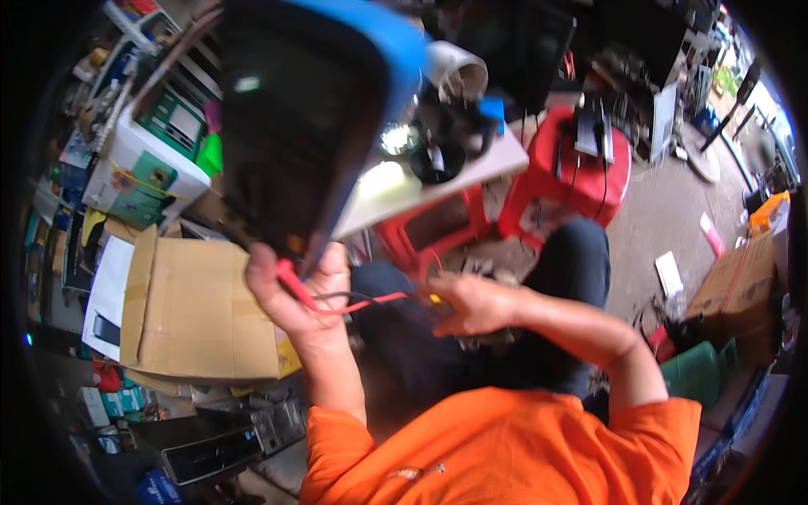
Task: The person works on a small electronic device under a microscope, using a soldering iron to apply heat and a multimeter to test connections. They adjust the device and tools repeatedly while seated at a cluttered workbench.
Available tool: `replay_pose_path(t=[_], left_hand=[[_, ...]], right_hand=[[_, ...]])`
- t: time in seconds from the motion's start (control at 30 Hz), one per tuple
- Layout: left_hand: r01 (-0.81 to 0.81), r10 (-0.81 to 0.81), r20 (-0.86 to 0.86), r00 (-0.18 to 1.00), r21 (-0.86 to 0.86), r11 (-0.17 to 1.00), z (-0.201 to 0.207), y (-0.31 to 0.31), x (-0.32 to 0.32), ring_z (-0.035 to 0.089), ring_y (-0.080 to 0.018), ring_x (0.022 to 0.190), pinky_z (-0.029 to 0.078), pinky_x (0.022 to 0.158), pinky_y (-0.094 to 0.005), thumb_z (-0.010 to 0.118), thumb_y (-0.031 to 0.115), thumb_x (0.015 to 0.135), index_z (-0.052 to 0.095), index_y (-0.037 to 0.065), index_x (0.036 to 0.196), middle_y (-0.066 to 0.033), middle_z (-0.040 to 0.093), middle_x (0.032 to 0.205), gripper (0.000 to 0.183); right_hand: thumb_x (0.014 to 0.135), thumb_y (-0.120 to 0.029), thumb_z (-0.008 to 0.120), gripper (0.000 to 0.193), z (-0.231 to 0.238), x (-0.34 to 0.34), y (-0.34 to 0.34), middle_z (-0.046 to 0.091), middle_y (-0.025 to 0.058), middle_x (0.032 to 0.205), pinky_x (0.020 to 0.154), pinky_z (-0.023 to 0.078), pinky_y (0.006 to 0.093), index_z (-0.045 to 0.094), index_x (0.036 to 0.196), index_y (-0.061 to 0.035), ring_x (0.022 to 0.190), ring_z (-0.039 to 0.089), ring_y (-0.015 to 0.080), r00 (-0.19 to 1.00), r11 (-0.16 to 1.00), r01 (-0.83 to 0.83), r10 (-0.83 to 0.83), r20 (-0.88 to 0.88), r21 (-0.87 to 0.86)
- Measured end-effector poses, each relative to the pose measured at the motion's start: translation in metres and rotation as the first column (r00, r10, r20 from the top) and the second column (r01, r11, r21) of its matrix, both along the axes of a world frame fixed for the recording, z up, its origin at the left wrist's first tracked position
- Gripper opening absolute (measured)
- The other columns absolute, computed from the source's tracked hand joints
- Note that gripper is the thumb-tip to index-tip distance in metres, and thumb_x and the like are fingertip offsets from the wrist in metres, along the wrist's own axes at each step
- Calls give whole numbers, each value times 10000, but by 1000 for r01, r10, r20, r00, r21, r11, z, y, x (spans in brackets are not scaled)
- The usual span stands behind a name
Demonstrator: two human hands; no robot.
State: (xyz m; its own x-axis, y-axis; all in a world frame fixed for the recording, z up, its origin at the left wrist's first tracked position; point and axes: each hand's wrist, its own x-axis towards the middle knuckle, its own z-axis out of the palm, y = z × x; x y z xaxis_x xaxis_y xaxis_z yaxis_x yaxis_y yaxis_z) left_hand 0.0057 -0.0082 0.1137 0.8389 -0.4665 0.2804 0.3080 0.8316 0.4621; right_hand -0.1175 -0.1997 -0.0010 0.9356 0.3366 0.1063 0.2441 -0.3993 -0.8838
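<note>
My left hand [305, 295] is raised and closed round the lower end of a large dark-faced device with a blue casing [307, 109]. The device looms close and slightly blurred. Across that palm lies a red probe-like handle [293, 282]. From there a red lead [362, 305] and a thin black lead [358, 295] run over to my right hand [475, 303]. Those right fingers are curled together round the leads, in front of my knees. A bit of yellow shows at the fingertips, too small to name.
An open cardboard box [202, 311] stands at the left. Ahead, a white table [497, 162] bears a black object and a bright lamp. Red plastic stools [526, 189] stand under and beside it. Another carton [741, 290] and a green container [694, 374] are at the right.
</note>
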Motion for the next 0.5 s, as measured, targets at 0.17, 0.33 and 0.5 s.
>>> replay_pose_path(t=[0.17, 0.33, 0.5], left_hand=[[365, -377, -123, 918, -106, 925, 50, -61, -19, 654, -317, 966, 620, 746, -508, 675, 142, 869, 598, 68, 1108, -79, 628, 1144, 262], [524, -533, 160, 831, 101, 846, 94, -103, -57, 661, -265, 1045, 630, 802, -398, 784, 133, 801, 478, 62, 1333, -95, 624, 1177, 618], [418, -462, 239, 854, 213, 883, 125, -145, -106, 666, -165, 874, 631, 679, -301, 767, 152, 791, 472, 56, 1319, -83, 626, 1064, 613]], right_hand=[[886, -342, 717, 369, -57, -28, -14, 638, 202, 733, 620, 501, 417, 629, 1014, -7, 684, 672, 320, 930, 937, 327, -342, -135, -122], [771, -445, 793, 698, 15, -68, -37, 585, 254, 1219, 986, 447, 453, 556, 1249, 4, 1198, 541, 385, 962, 815, 3, -161, -221, -580], [728, -406, 860, 898, 129, -86, -33, 485, 202, 1284, 987, 408, 382, 419, 1386, 17, 1214, 467, 284, 959, 942, 195, -241, 148, 273]])
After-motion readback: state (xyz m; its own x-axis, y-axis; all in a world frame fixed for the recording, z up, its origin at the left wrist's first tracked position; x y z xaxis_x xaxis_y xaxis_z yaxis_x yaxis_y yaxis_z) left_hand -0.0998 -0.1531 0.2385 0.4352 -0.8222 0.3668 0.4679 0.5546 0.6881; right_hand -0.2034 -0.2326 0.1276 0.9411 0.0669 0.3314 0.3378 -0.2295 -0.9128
